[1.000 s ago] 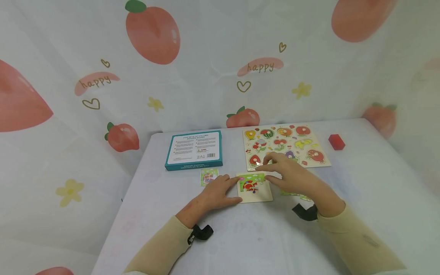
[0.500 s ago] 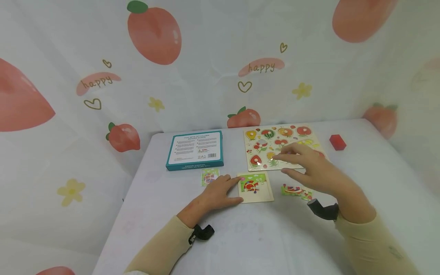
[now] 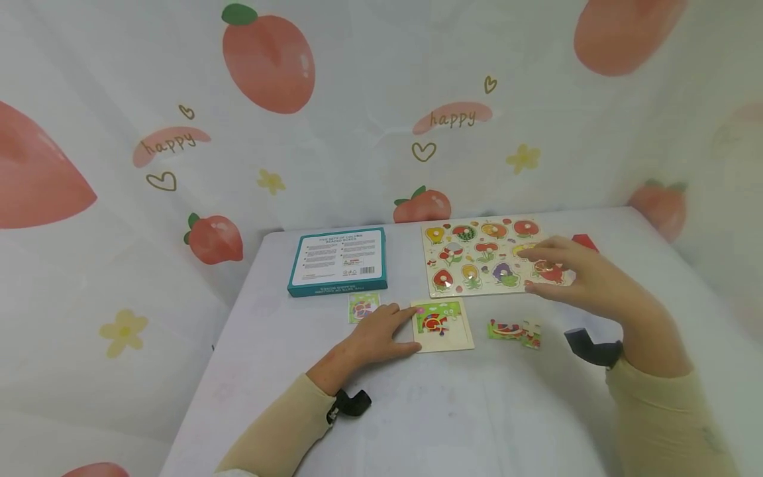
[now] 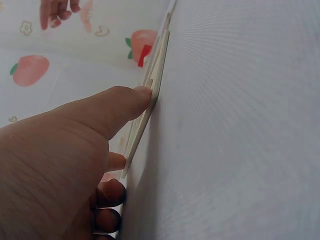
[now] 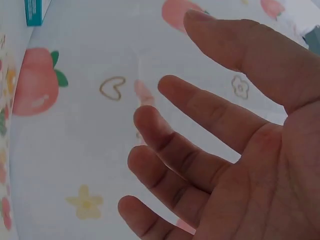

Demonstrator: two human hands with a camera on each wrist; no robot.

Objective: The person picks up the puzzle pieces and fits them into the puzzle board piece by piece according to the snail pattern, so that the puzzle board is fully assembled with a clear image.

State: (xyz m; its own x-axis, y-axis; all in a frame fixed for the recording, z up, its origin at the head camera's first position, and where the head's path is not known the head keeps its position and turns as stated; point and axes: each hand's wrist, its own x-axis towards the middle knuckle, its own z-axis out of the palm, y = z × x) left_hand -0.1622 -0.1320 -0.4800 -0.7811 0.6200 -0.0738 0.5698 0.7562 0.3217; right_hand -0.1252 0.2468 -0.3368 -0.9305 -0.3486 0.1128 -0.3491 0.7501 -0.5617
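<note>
In the head view a small square wooden jigsaw tray (image 3: 457, 339) lies on the table, its upper left part filled with green and red pieces. My left hand (image 3: 377, 336) rests at its left side, index finger near the far corner and thumb on the near one. The left wrist view shows the thumb (image 4: 120, 105) laid against the tray's edge. Loose jigsaw pieces (image 3: 505, 330) lie to the tray's right. My right hand (image 3: 587, 278) hovers to the right, above those pieces' level, fingers spread apart and holding nothing; the right wrist view shows its bare palm (image 5: 255, 185).
Behind the tray lies a larger wooden fruit peg board (image 3: 497, 242), its right end partly covered by my right hand. A teal-edged flat box (image 3: 337, 262) is at the back left. A small picture card (image 3: 362, 305) lies before it. A red block (image 3: 585, 241) sits far right.
My right hand has lifted off the tray and moved right, past the loose pieces, which now show fully. My left hand stays at the tray's left side.
</note>
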